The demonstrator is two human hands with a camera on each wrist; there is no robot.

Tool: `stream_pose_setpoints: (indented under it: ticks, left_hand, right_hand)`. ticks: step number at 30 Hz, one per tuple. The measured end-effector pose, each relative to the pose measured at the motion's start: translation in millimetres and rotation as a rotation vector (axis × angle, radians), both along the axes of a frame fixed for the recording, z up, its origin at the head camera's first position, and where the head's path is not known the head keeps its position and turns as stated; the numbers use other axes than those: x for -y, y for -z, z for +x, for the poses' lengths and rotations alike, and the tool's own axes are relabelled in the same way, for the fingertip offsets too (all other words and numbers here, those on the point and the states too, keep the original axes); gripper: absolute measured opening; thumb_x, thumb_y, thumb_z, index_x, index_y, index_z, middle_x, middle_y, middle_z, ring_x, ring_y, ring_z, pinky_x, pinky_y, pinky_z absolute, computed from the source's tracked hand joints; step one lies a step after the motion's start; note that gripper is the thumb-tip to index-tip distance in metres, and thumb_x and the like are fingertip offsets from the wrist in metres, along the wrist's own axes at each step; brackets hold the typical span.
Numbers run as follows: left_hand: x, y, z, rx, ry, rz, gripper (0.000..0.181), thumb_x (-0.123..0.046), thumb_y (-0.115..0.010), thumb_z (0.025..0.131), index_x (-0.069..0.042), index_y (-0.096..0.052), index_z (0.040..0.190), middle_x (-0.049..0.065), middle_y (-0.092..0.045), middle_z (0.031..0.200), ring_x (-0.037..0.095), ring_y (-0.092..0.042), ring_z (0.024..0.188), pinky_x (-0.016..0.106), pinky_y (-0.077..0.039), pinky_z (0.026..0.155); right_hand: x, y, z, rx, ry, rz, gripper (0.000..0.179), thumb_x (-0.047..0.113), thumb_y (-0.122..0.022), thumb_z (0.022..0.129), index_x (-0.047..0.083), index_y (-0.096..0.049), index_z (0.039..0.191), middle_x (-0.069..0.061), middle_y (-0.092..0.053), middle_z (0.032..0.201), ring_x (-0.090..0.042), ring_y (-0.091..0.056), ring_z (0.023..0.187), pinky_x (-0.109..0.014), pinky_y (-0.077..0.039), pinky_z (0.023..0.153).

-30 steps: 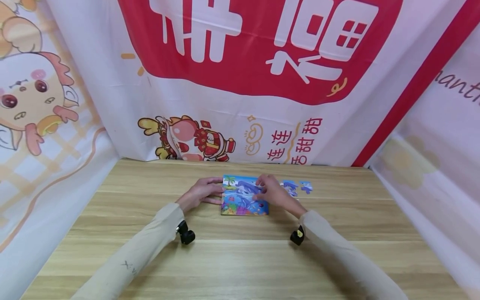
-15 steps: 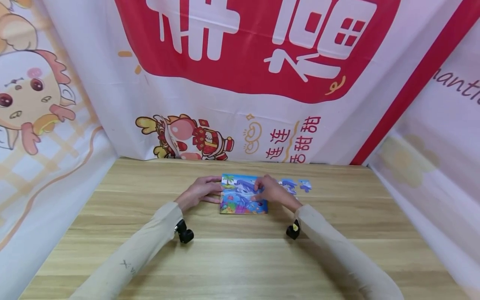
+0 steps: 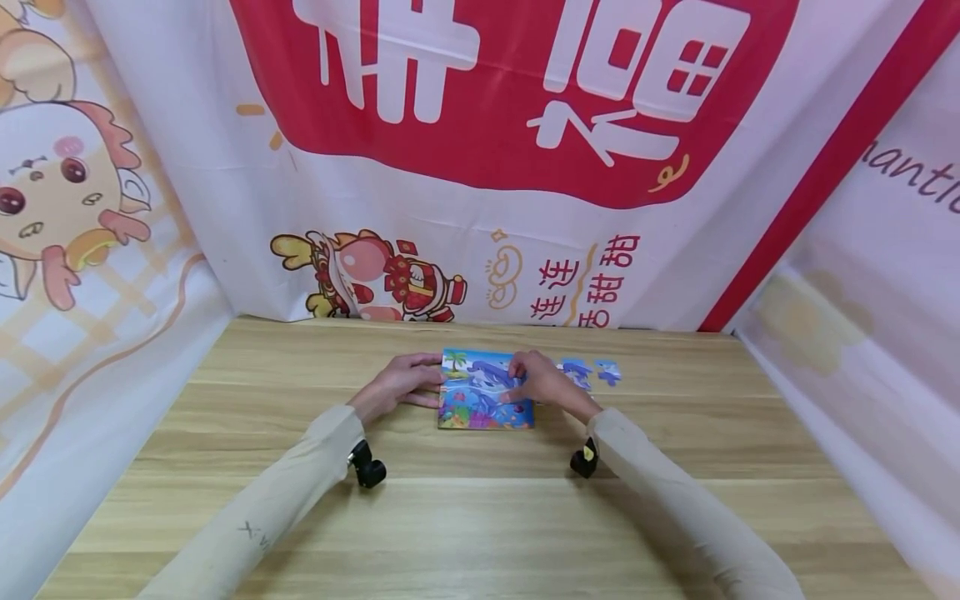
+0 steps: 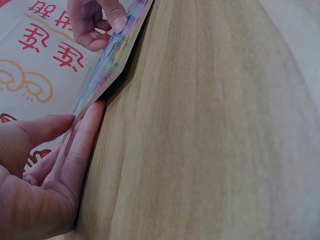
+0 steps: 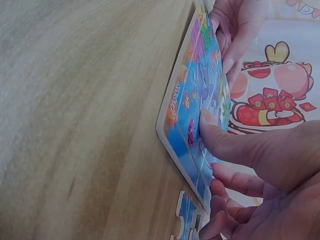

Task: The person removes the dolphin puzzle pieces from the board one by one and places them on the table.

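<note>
A jigsaw puzzle board point(image 3: 468, 408) with dolphins, a palm and coral lies near the table's back. My left hand point(image 3: 401, 385) is at its left edge. In the left wrist view the thumb point(image 4: 60, 121) meets the top of that edge and the fingers point(image 4: 80, 145) lie along and below it. My right hand point(image 3: 543, 383) is over the board's right half. In the right wrist view its thumb point(image 5: 215, 137) rests on the picture and its other fingers are bent by the right edge. I cannot tell whether it pinches a piece.
Loose jigsaw pieces point(image 3: 608, 372) lie right of the board, some partly behind the right hand. The wooden table point(image 3: 480, 517) ends against a printed cloth point(image 3: 495, 175) at the back, with more cloth at both sides. A small black camera point(image 3: 370, 465) hangs below the left wrist.
The right forearm has shifted slightly left. Both hands stay at the same places on the board, and the loose pieces lie as before.
</note>
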State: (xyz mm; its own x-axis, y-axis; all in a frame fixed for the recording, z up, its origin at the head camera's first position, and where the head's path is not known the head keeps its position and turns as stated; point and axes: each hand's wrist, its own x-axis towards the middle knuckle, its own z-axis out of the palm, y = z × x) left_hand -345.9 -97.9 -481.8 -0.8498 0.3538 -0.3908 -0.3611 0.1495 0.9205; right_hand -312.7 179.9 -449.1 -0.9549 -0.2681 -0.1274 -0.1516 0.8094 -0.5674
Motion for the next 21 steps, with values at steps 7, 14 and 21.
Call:
stream_pose_setpoints:
  ticks: [7, 14, 21]
  left_hand:
    - [-0.2, 0.4, 0.2, 0.007, -0.015, 0.0, 0.058, -0.009, -0.065, 0.103, -0.009, -0.045, 0.158, 0.021, -0.07, 0.124, 0.019, -0.075, 0.091, 0.038, -0.069, 0.081]
    - [-1.0, -0.5, 0.8, 0.004, -0.01, 0.008, 0.059, -0.008, -0.064, 0.103, -0.009, -0.045, 0.158, 0.023, -0.069, 0.128, 0.02, -0.075, 0.093, 0.038, -0.069, 0.081]
    - [-1.1, -1.2, 0.8, 0.007, -0.012, 0.013, 0.059, -0.008, -0.065, 0.102, -0.008, -0.045, 0.158, 0.023, -0.07, 0.126, 0.02, -0.075, 0.091, 0.037, -0.069, 0.081]
  right_hand:
    - [2, 1.2, 2.1, 0.001, 0.031, -0.01, 0.038, 0.019, -0.09, 0.085, 0.003, -0.062, 0.105, -0.012, -0.06, 0.106, -0.024, -0.054, 0.097, -0.04, -0.054, 0.084]
    - [-2, 4.6, 0.7, -0.045, 0.011, -0.033, 0.035, 0.018, -0.088, 0.086, 0.003, -0.062, 0.103, -0.01, -0.061, 0.101, -0.021, -0.053, 0.09, -0.033, -0.051, 0.076]
    - [-13, 7.5, -1.7, -0.044, -0.039, -0.188, 0.022, 0.004, -0.08, 0.09, -0.001, -0.063, 0.103, -0.015, -0.061, 0.098, -0.019, -0.054, 0.084, -0.025, -0.05, 0.068]
